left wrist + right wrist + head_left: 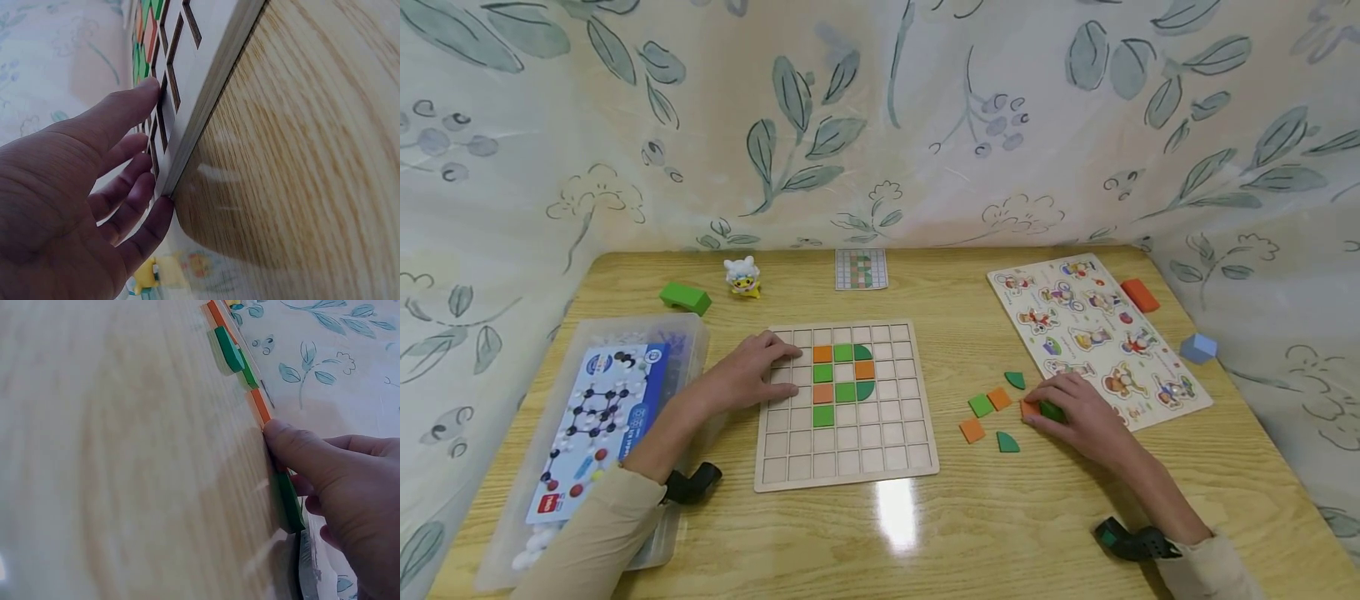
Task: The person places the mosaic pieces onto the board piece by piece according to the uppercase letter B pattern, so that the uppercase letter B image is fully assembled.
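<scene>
My left hand rests at the left side of a wooden grid board, thumb and fingertips spread over its edge squares. In the left wrist view, the thumb lies on the board's face and the little finger is by its corner. Orange and green square tiles, plus dark green quarter-round ones, sit in the grid. On the right, my right hand pinches an orange square tile between thumb and fingers. A dark green piece lies under that hand.
Loose tiles lie left of the right hand. A picture puzzle board is behind it. A pattern card lies at the back. On the left stand a clear plastic box, a green block and a small figurine.
</scene>
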Demonstrator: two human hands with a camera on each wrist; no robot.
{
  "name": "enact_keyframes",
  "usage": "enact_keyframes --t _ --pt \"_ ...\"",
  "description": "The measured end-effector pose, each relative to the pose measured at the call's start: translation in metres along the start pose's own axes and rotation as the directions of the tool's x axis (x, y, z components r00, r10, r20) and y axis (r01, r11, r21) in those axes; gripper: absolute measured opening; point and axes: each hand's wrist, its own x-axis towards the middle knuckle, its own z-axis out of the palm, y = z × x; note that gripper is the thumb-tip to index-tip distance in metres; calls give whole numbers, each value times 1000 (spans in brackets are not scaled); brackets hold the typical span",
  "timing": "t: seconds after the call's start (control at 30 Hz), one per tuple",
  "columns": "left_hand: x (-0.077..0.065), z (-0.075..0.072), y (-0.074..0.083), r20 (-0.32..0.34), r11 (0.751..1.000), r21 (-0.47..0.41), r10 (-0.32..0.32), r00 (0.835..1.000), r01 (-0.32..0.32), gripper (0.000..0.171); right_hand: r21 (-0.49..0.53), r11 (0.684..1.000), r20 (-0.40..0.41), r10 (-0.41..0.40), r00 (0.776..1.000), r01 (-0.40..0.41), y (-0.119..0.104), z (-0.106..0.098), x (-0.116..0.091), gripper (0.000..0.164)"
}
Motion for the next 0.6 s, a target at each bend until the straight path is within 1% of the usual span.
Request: enact_keyframes --t 0.17,0.27,0.3,0.37,0.43,0.5,0.53,0.57,0.6 --pt "0 0 0 -5 1000 -1 4 1000 -4 51 2 1000 -44 -12 999 12 -2 0 1 31" --pt "0 -1 0 -5 1000 -6 -4 1000 4 51 33 999 -86 -32 996 35 -7 1 5 30" --pt "-1 -1 0 -5 1000 -7 -5 1000 5 51 47 998 -100 -42 994 47 -10 1 7 27" --pt "-1 -1 -1 -3 1000 -9 -10 1000 10 52 72 993 -140 -87 986 98 -15 2 12 24" --pt "-1 -1 -1 3 1000 -10 -7 1000 7 52 107 983 -172 -126 977 146 -24 1 19 28" --pt "-1 0 -1 9 1000 -8 -8 1000 8 52 138 968 -209 -178 962 209 -33 2 26 35" --pt "-1 -1 -1 11 1000 -6 -9 1000 10 52 140 961 -223 -205 953 240 -39 2 30 36" --pt "0 -2 -1 14 1000 -2 -13 1000 13 52 151 953 -228 -224 947 262 -44 3 34 35" --pt "0 -2 -2 12 1000 1 -18 1000 18 53 159 950 -218 -233 948 270 -50 5 38 33"
